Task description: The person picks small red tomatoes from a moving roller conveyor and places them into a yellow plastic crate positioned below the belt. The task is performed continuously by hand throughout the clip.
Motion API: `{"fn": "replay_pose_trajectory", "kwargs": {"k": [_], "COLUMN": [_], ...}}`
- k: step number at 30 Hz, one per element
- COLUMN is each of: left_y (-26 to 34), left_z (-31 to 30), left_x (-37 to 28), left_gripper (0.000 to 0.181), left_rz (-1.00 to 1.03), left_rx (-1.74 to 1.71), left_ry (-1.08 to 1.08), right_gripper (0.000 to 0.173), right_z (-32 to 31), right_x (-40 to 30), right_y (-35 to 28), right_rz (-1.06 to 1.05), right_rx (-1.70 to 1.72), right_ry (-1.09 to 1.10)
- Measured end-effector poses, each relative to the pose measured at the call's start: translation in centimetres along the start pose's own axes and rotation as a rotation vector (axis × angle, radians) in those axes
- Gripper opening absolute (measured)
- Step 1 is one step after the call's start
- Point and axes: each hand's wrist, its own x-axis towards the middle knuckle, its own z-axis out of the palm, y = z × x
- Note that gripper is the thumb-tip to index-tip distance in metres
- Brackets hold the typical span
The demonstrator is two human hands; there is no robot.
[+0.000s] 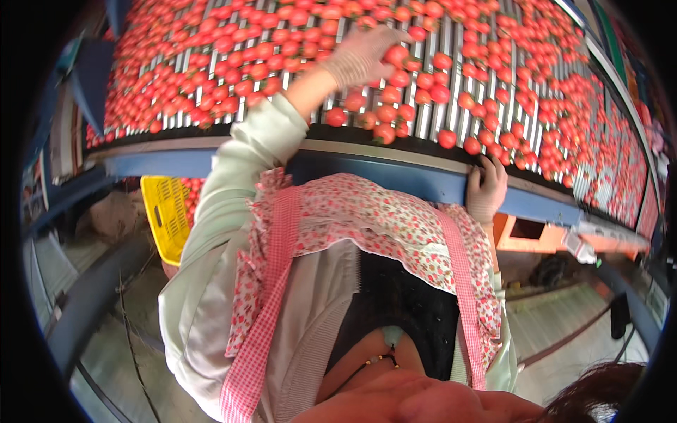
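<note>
Many red tomatoes (447,138), some with green stems, lie on a conveyor of metal rollers (423,111). My left hand (367,55), in a thin pale glove with a ribbed cuff, reaches over the rollers. Its fingers and thumb are spread around a tomato (396,54); blur hides whether it grips it. Farther right, my right hand (486,185), which looks gloved too, rests on the conveyor's near rail (439,165). Its fingers bend over the edge beside the nearest tomatoes, with the thumb apart and nothing seen held.
A yellow plastic crate (165,222) stands below the rail at left, with tomatoes beside it. Below the rail at right is an orange crate-like object (534,240), near a white bottle-like item (579,247). Blue metal framing (158,164) borders the conveyor.
</note>
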Motion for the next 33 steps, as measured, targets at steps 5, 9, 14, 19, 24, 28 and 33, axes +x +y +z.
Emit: {"fn": "replay_pose_trajectory", "kwargs": {"k": [5, 9, 14, 19, 24, 28, 33], "left_y": [4.6, 3.6, -0.2, -3.7, -9.6, -13.0, -18.6], "left_z": [-1.7, -2.2, -7.4, -11.5, -13.0, -13.7, -12.4], "left_x": [-8.7, -14.7, -19.4, -21.1, -18.6, -14.5, -9.8], "left_gripper": [0.054, 0.043, 0.030, 0.029, 0.034, 0.037, 0.039], "left_rz": [-0.381, -0.491, -0.717, -0.865, -0.833, -0.826, -0.815], "left_rx": [-1.345, -1.378, -0.951, -0.021, 0.153, 0.342, 0.464], "left_ry": [-0.022, 0.186, 0.248, 0.249, 0.346, 0.235, 0.032], "right_gripper": [0.026, 0.027, 0.028, 0.029, 0.029, 0.026, 0.022], "right_z": [2.0, 1.8, 2.6, 2.8, 3.0, 2.9, 2.6], "right_x": [-1.0, -0.9, -0.5, 0.0, 0.1, 0.1, 0.3], "right_y": [0.8, -0.6, 0.6, 0.4, 0.2, -1.1, -1.7], "right_rz": [0.028, 0.053, 0.035, 0.041, 0.037, 0.029, -0.049], "right_rx": [0.005, -0.032, -0.064, -0.079, -0.052, -0.026, -0.022], "right_ry": [0.024, -0.068, -0.111, -0.129, -0.109, -0.090, -0.006]}}
